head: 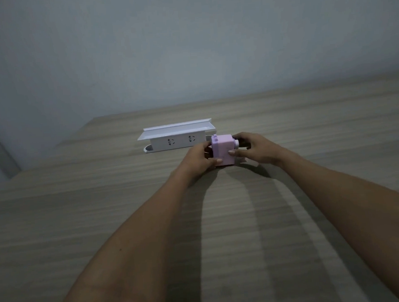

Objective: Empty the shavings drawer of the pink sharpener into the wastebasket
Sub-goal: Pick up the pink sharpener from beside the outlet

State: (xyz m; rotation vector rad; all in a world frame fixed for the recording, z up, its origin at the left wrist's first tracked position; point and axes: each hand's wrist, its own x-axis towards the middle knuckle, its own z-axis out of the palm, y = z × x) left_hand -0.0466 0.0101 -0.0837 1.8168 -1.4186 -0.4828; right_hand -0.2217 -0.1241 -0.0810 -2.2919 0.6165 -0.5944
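Pink sharpener (224, 150) clamped between left hand (197, 156) and right hand (256, 148), drawer hidden.

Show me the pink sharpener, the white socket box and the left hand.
pink sharpener (222, 152): head view, on its near pink face.
white socket box (178, 141): head view, on its front between the outlets.
left hand (198, 159): head view, on its back.

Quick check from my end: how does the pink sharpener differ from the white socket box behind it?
The pink sharpener is a compact, roughly cubic block; the white socket box is long and low with a flat lid raised over it. The sharpener is gripped between the left hand and right hand; the socket box stands untouched. Both sit on the wooden table.
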